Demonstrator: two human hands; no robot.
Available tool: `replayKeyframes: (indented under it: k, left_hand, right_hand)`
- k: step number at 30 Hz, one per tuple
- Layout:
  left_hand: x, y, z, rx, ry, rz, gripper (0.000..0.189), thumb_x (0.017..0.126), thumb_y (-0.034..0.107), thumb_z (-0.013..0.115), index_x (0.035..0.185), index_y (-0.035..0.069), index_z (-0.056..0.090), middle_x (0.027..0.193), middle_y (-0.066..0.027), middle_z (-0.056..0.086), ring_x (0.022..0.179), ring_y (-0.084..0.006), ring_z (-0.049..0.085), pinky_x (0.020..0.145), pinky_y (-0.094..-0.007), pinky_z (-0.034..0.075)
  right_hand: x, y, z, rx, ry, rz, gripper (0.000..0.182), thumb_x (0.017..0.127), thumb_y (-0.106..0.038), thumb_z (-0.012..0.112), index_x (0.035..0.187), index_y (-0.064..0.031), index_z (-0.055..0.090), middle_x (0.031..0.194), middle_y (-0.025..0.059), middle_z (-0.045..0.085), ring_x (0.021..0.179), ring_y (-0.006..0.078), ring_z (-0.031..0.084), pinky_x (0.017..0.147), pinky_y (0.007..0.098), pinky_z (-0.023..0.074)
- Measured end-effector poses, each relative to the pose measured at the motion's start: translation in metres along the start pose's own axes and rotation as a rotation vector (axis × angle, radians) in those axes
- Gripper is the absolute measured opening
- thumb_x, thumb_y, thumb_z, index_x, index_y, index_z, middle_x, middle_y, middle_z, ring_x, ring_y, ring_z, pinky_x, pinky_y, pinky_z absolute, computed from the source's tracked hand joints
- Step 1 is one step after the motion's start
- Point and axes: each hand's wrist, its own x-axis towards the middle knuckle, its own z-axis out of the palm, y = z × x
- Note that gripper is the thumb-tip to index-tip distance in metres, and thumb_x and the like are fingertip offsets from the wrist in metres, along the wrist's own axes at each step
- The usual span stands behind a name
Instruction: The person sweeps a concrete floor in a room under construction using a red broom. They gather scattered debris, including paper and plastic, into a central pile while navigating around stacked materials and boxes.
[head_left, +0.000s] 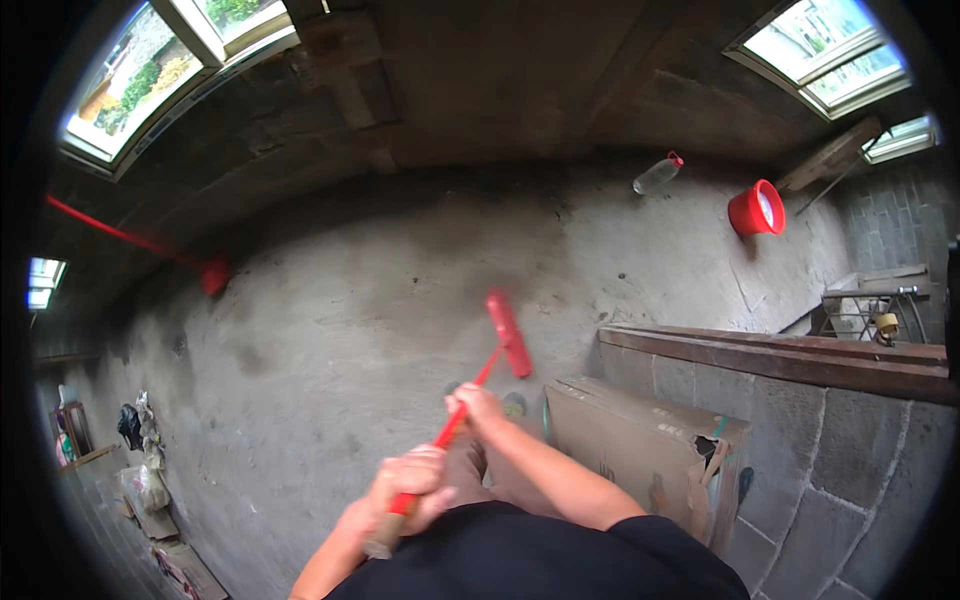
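Both of my hands are closed around the red handle (450, 429) of a push broom. My left hand (412, 480) grips it close to its lower end, just in front of my dark shirt. Further up the handle is my right hand (477, 409). The red broom head (508, 334) is slightly blurred and lies over the grey concrete floor (352, 345), ahead of my shoes. Its bristles are hard to make out. To the right of my legs stands a large, flat cardboard box (637, 442) with a torn corner.
Beside the box runs a low block wall (847, 442) topped by a wooden beam (765, 356). A plastic bottle (658, 174) and red bucket (750, 210) are far right. At left are a blurred red long-handled tool (215, 276), plastic bags (154, 487) and flattened cardboard (187, 570).
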Motion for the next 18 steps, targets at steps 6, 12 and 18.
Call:
replayKeyframes:
  k: [6, 12, 18]
  left_hand:
    - [-0.002, 0.037, -0.033, 0.233, 0.036, -0.058, 0.022, 0.07, 0.001, 0.062, 0.056, 0.001, 0.045, 0.054, -0.0088, 0.047, 0.049, -0.026, 0.047, 0.056, -0.0371, 0.043]
    - [0.027, 0.064, -0.003, 0.324, -0.081, 0.061, 0.029, 0.066, 0.007, 0.071, 0.055, 0.005, 0.045, 0.053, -0.0065, 0.046, 0.05, -0.0262, 0.049, 0.055, -0.0367, 0.043]
    - [0.066, 0.049, 0.005, 0.08, -0.113, 0.117, 0.025, 0.071, 0.003, 0.071, 0.059, 0.003, 0.049, 0.058, -0.0071, 0.05, 0.059, -0.0259, 0.055, 0.067, -0.0392, 0.048]
  right_hand:
    - [0.06, -0.088, 0.057, 0.191, -0.049, -0.131, 0.015, 0.078, -0.016, 0.062, 0.067, -0.0109, 0.055, 0.073, 0.0104, 0.057, 0.072, 0.0326, 0.059, 0.062, 0.0418, 0.0487]
    - [0.09, -0.115, 0.018, 0.247, 0.029, -0.256, 0.023, 0.083, -0.02, 0.059, 0.065, -0.007, 0.053, 0.073, 0.0126, 0.057, 0.068, 0.0345, 0.059, 0.06, 0.0437, 0.0485]
    - [0.061, -0.052, -0.094, 0.001, 0.253, -0.128, 0.024, 0.082, -0.014, 0.06, 0.062, -0.0061, 0.05, 0.066, 0.013, 0.054, 0.061, 0.0341, 0.056, 0.054, 0.0422, 0.0455]
